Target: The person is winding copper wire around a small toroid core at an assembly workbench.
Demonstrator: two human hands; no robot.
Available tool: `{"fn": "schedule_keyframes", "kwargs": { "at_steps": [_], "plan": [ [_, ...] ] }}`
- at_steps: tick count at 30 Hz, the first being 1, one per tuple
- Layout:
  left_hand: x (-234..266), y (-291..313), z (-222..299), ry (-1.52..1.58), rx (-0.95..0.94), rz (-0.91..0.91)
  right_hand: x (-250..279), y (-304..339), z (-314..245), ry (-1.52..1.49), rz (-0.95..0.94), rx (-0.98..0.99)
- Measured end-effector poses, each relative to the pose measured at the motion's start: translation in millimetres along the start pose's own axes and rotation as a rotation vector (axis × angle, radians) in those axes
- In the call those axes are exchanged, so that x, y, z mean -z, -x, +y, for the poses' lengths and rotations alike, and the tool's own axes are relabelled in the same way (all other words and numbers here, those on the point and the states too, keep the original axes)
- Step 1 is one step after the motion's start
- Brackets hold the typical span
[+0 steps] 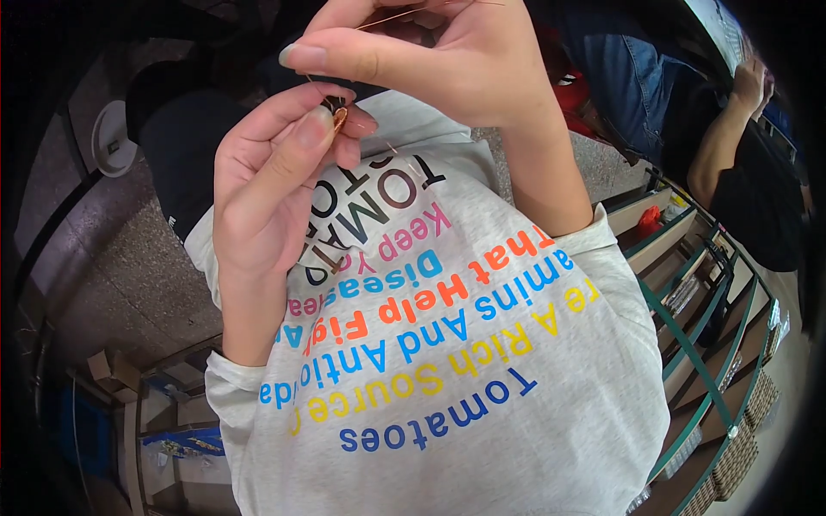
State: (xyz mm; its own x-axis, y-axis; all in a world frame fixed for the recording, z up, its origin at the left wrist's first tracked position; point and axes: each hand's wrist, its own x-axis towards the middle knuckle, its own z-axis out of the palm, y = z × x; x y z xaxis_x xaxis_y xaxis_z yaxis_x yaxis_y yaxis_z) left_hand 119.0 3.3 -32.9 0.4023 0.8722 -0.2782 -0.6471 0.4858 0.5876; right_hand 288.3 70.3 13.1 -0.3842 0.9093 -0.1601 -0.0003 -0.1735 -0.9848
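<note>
The person's pale grey shirt, printed with coloured lettering, lies below both hands. The left hand is closed in a pinch, thumb against fingers, gripping a small copper coil with a dark part beside it. Just above, the right hand is half curled, thumb stretched out to the left; thin copper wire runs across it, but whether its fingers clasp the wire cannot be told. Beyond are a speckled floor, a green-framed rack and another person's hand.
</note>
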Motion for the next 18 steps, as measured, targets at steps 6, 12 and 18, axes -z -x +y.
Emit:
{"fn": "schedule_keyframes", "kwargs": {
  "at_steps": [6,12,18],
  "plan": [
    [5,-1,4,0.081,-0.039,0.006,-2,-3,7,-0.081,0.029,0.11],
    [14,-1,19,0.239,-0.037,-0.003,7,13,11,0.084,-0.008,0.264],
    [8,-1,24,0.195,-0.02,0.055,-10,19,21,0.304,0.036,0.595]
  ]
}}
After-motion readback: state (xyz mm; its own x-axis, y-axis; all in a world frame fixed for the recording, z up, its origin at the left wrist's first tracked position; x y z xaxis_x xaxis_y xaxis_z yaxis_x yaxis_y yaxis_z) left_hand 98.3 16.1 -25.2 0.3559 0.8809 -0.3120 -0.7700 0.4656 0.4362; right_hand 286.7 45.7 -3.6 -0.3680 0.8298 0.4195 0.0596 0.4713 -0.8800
